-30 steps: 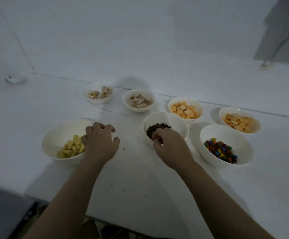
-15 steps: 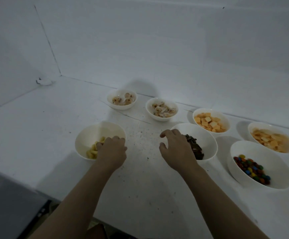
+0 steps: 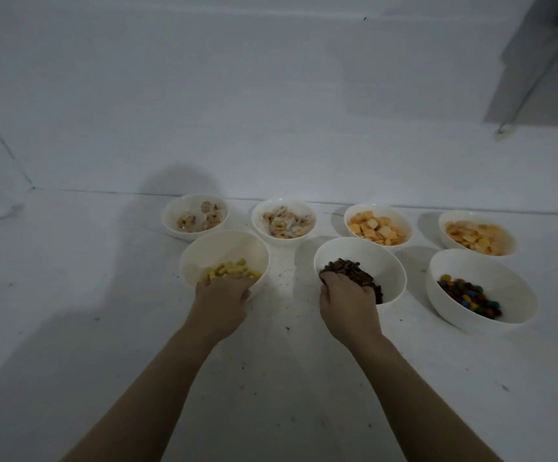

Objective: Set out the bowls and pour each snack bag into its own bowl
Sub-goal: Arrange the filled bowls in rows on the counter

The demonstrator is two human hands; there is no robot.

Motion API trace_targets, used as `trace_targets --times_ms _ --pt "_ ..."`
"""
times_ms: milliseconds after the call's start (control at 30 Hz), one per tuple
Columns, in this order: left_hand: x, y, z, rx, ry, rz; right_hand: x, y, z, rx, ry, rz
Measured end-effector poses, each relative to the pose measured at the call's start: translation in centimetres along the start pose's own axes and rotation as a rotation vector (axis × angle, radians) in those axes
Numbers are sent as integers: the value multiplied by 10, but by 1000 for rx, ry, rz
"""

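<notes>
Left hand: my left hand (image 3: 219, 303) sits at the near rim of the yellow-snack bowl (image 3: 224, 258), fingers curled over the edge; I judge the grip is grasping that rim, though the fingertips are hidden past the lip.
Right hand: my right hand (image 3: 347, 300) lies on the near rim of the dark-snack bowl (image 3: 360, 270), fingers bent over it and reaching the dark pieces; grip grasping the rim, I'd say.
Where the task's things are: all bowls stand on the white worktop (image 3: 71, 328) in two rows, every one already filled; no snack bags in view.
Step in hand: I read this as straightening the front row, not pouring.
Doing it well: I'd slide both bowls flat on the worktop, not lift, keep them level so nothing spills, and keep fingers out of the food. The dark-snack bowl is close to the candy bowl (image 3: 482, 290), so I'd leave a gap there.
Count, bowls: seven; four at the back, three in front.
Count, back row: two bowls of pale cookie bits (image 3: 195, 216) (image 3: 283, 221), two of orange crackers (image 3: 377, 226) (image 3: 476, 236).
Count, front row: one yellow, one dark, one coloured candy.
Count, hands: two.
Crumbs: dark specks (image 3: 287, 327) scattered between the front bowls.
</notes>
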State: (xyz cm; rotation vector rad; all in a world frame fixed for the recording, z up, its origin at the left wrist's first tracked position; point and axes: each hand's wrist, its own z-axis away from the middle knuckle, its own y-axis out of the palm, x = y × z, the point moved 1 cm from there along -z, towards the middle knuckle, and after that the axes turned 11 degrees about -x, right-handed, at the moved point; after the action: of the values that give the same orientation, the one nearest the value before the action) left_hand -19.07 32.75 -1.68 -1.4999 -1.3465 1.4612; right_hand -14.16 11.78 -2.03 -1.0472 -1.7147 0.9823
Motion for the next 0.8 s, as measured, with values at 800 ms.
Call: trace_targets --times_ms 800 --pt "8 2 -2 -345 147 103 -4 -4 7 -97 -109 -69"
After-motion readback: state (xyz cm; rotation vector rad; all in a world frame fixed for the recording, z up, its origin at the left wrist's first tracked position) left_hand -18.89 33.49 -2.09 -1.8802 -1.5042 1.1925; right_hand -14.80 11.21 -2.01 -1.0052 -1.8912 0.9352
